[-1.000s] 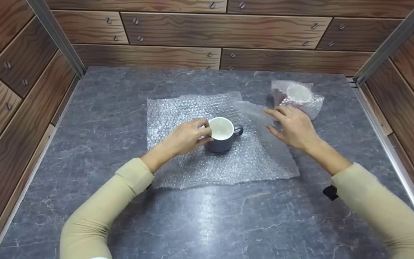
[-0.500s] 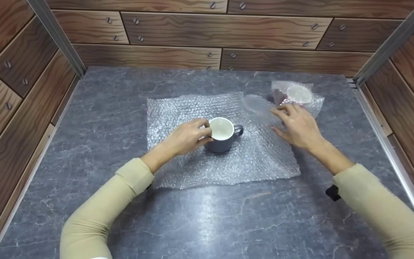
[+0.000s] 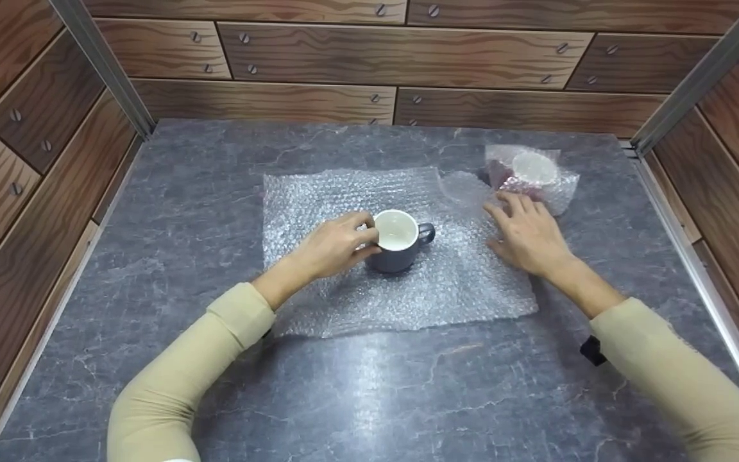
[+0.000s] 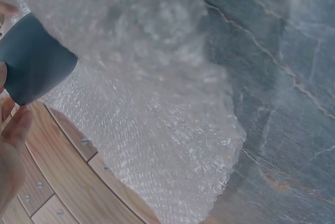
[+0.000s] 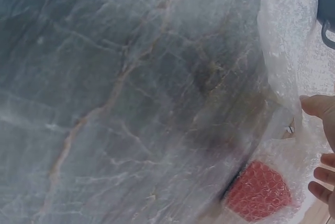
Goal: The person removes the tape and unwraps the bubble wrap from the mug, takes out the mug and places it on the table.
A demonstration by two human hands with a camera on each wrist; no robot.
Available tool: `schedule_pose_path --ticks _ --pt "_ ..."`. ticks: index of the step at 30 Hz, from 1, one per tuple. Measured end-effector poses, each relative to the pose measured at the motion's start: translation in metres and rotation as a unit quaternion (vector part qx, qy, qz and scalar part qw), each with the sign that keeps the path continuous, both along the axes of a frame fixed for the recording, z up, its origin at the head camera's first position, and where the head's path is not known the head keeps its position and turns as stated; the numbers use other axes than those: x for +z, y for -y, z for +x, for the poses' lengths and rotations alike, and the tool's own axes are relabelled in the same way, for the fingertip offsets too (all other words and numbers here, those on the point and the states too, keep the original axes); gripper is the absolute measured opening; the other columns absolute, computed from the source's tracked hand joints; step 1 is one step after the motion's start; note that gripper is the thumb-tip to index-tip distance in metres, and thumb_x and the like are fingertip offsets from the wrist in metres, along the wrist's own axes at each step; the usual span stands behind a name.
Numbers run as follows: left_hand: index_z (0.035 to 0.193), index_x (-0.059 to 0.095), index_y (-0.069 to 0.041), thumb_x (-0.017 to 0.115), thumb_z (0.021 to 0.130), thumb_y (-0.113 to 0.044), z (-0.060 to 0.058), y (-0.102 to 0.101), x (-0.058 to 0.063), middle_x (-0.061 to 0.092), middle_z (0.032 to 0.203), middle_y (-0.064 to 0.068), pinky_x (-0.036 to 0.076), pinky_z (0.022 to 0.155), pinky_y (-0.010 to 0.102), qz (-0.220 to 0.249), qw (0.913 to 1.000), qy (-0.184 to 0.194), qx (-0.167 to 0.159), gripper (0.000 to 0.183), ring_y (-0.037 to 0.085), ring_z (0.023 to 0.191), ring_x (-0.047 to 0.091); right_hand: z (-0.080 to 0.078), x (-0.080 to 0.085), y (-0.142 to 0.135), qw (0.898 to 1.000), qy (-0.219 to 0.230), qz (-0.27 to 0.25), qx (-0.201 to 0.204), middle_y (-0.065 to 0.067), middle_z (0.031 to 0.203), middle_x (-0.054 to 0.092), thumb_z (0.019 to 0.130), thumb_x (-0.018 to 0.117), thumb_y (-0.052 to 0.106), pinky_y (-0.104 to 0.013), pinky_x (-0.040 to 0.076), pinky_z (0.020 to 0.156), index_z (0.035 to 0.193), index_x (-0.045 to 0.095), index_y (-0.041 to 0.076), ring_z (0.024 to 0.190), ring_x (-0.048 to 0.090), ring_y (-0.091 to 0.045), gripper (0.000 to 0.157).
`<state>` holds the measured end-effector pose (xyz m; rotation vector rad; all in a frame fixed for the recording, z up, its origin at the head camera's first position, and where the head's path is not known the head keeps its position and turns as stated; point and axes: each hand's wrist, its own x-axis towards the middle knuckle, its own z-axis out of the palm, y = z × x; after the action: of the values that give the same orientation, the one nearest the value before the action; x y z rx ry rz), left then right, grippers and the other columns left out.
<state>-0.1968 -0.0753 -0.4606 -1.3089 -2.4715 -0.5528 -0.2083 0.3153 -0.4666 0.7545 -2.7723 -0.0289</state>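
A dark grey-blue mug [image 3: 392,258] with a pale inside stands upright on a sheet of bubble wrap [image 3: 344,305], its handle pointing right. My left hand [image 3: 337,242] grips the mug's left side at the rim; in the left wrist view, fingers show at the edge beside the mug [image 4: 36,59]. At the sheet's right edge is my right hand [image 3: 530,236], fingers spread and slightly bent. In the right wrist view its thumb [image 5: 318,106] touches the bubble wrap [image 5: 285,35]. The sheet's back right corner is partly hidden behind the fingers.
Just beyond my right hand lies a bubble-wrapped bundle [image 3: 534,169] with a round pale end; something red [image 5: 258,190] shows through the wrap. The grey marbled table [image 3: 369,398] is bordered by wood-patterned walls [image 3: 401,54] and metal posts.
The raised right flap of bubble wrap has come down flatter toward the right. My right hand has shifted slightly right and lowered with it. The left hand and mug have stayed still.
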Motion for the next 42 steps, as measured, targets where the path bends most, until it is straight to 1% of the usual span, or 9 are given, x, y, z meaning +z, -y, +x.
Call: schedule_pose_path --ticks 8,12,18,22,25,32,42 --pt "0.106 0.072 -0.01 0.076 0.097 -0.025 0.0 0.0 -0.001 0.071 0.114 0.011 0.065 0.082 0.037 -0.001 1.0 -0.003 0.0 0.017 0.026 0.098 0.071 0.004 -0.008 -0.002 1.0 0.006 0.003 -0.009 -0.031 0.146 0.054 0.082 0.088 0.033 -0.062 0.052 0.099 0.149 0.051 0.005 0.128 0.057 -0.051 0.082" --pt "0.105 0.072 -0.011 0.075 0.097 -0.026 0.0 0.0 0.0 0.071 0.113 0.01 0.065 0.081 0.037 -0.002 1.0 -0.007 0.0 0.017 0.026 0.098 0.071 0.004 -0.01 -0.002 1.0 0.01 0.007 -0.011 -0.031 0.144 0.054 0.081 0.089 0.035 -0.06 0.053 0.094 0.15 0.05 0.004 0.122 0.059 -0.051 0.085" --pt "0.104 0.072 -0.011 0.075 0.097 -0.026 0.0 0.0 -0.001 0.07 0.112 0.01 0.065 0.081 0.036 0.005 0.9999 -0.013 -0.006 0.017 0.026 0.097 0.071 0.005 -0.01 -0.001 1.0 0.015 0.012 -0.012 -0.03 0.136 0.058 0.082 0.088 0.037 -0.059 0.054 0.09 0.15 0.051 0.005 0.115 0.06 -0.049 0.085" --pt "0.104 0.071 -0.011 0.075 0.097 -0.026 -0.001 0.0 -0.002 0.07 0.112 0.01 0.064 0.078 0.034 0.004 0.9999 -0.014 -0.005 0.017 0.024 0.094 0.07 0.005 -0.008 -0.002 1.0 0.002 0.011 -0.004 -0.029 0.135 0.058 0.081 0.089 0.039 -0.057 0.054 0.086 0.149 0.052 0.005 0.112 0.06 -0.048 0.084" --pt "0.104 0.071 -0.01 0.075 0.097 -0.026 -0.001 0.0 -0.002 0.07 0.112 0.01 0.063 0.076 0.034 0.001 0.9999 -0.011 -0.004 0.018 0.024 0.093 0.069 0.006 -0.006 -0.003 1.0 -0.013 0.004 0.008 -0.029 0.134 0.058 0.081 0.089 0.04 -0.056 0.055 0.086 0.148 0.053 0.005 0.112 0.06 -0.048 0.083" --pt "0.105 0.071 -0.01 0.076 0.097 -0.024 -0.001 -0.001 -0.001 0.07 0.115 0.011 0.064 0.081 0.035 -0.002 1.0 0.0 -0.002 0.016 0.025 0.098 0.07 0.008 0.005 0.002 0.998 -0.043 -0.034 0.03 -0.029 0.135 0.059 0.082 0.088 0.037 -0.06 0.056 0.09 0.144 0.059 0.007 0.113 0.061 -0.05 0.075" --pt "0.105 0.071 -0.01 0.076 0.096 -0.024 -0.001 0.0 -0.001 0.07 0.114 0.011 0.064 0.079 0.037 -0.003 1.0 0.004 0.001 0.017 0.025 0.096 0.07 0.018 0.024 0.022 0.995 -0.022 -0.081 0.05 -0.028 0.142 0.057 0.084 0.085 0.043 -0.06 0.054 0.095 0.144 0.057 0.006 0.121 0.058 -0.048 0.076"
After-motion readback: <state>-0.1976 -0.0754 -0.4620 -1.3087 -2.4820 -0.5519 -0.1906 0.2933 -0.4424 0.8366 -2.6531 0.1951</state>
